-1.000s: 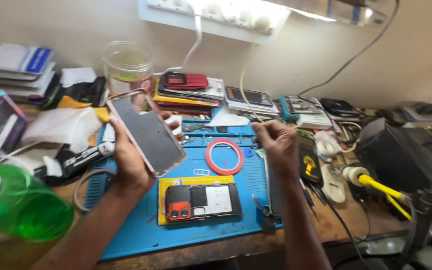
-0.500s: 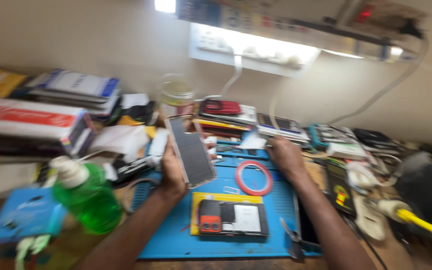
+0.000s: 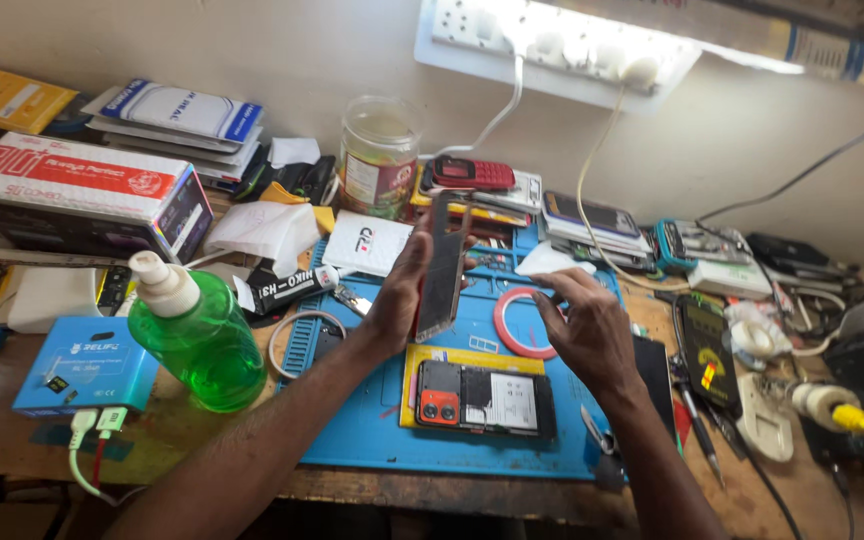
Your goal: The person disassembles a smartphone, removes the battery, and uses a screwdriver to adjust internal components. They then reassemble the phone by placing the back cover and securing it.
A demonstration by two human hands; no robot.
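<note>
- The phone screen panel stood nearly on edge above the middle of the blue work mat, its thin side turned to the camera.
- The left hand gripped it from the left, palm against its back and fingers curled round its far edge.
- The right hand hovered just to the right of the panel, open and holding nothing, fingers slightly bent and apart from the panel.
- Under the two hands, towards the mat's near edge, an opened phone lay flat with its insides showing, resting on a yellow sheet.
- A red tape ring lay on the mat between the hands, partly hidden by the right one.
- A grey ring lay at the mat's left edge.
- Left of the mat, a green pump bottle stood upright on the tabletop, roughly three-quarters full of green liquid.
- Beside it, nearer the tabletop's left edge, sat a flat blue box with a green plug and cable at its near side.
- At the back of the tabletop by the wall stood a clear jar; I could not tell what was in it.
- A red keypad phone lay on a stack just right of the jar.
- A long red and white carton lay at the back left.
- A yellow-tipped tool lay near the right edge.
</note>
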